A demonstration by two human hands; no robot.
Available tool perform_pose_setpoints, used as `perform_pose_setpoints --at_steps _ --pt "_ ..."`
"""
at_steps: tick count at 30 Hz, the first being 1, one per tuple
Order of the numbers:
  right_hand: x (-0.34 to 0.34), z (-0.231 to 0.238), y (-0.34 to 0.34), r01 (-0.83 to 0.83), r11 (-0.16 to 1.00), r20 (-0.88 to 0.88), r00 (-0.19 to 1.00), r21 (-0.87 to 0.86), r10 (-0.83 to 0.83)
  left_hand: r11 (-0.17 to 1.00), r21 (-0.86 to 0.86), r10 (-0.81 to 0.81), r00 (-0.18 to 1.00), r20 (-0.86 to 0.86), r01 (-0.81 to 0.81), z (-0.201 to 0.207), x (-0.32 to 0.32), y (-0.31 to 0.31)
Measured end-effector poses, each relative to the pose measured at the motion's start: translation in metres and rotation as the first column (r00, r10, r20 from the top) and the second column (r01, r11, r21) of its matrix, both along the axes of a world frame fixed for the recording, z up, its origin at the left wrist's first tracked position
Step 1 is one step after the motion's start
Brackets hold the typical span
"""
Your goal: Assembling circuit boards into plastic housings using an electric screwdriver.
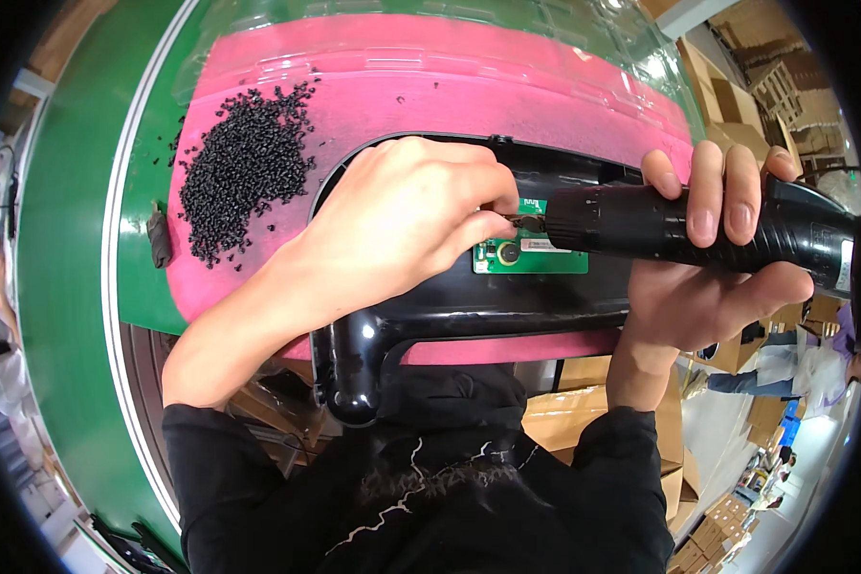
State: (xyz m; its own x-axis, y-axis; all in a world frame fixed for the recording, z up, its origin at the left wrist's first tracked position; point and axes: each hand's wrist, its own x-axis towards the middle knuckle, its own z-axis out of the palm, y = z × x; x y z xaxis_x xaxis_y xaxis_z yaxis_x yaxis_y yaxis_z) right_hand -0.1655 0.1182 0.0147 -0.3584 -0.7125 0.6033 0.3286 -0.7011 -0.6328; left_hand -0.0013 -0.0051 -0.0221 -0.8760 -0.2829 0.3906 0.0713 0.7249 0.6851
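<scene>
Black moulded plastic fills the space just in front of you: a long glossy black housing with a rounded stem (354,368) that juts toward your chest and hangs over the table edge. Your left hand (402,215) rests on top of it, fingers pinched together around something small at the tip of the tool; what exactly they pinch is too small to tell. Your right hand (713,263) is wrapped tight around the black cylindrical electric screwdriver (660,225), which lies level and points left. Its tip meets a small green circuit board (531,253) seated inside the housing. Beneath the housing lies a bright pink mat (469,77) on the green table top (77,220). Farther left on the mat sits a loose heap of small black screws (244,163). Beyond the mat lies a clear plastic tray (430,14).
</scene>
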Motion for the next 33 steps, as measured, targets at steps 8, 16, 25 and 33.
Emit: perform_pose_setpoints --at_steps 8,16,25,33 --pt "-0.006 -0.008 -0.002 -0.073 0.995 -0.026 0.997 -0.063 0.072 0.997 0.069 0.026 0.998 0.066 -0.03 0.002 -0.005 0.002" --pt "-0.013 -0.004 0.0 -0.199 0.98 -0.149 0.968 0.022 0.2 0.999 -0.046 -0.019 0.994 -0.109 0.014 -0.002 -0.005 0.004" --pt "-0.026 -0.02 -0.021 -0.465 0.882 -0.329 0.823 0.077 0.463 0.983 0.016 0.181 0.983 -0.045 -0.18 0.002 -0.006 0.003" --pt "-0.008 -0.012 -0.017 -0.321 0.938 -0.345 0.872 0.133 0.348 0.978 0.098 0.181 0.982 0.054 -0.185 0.009 0.0 0.004"
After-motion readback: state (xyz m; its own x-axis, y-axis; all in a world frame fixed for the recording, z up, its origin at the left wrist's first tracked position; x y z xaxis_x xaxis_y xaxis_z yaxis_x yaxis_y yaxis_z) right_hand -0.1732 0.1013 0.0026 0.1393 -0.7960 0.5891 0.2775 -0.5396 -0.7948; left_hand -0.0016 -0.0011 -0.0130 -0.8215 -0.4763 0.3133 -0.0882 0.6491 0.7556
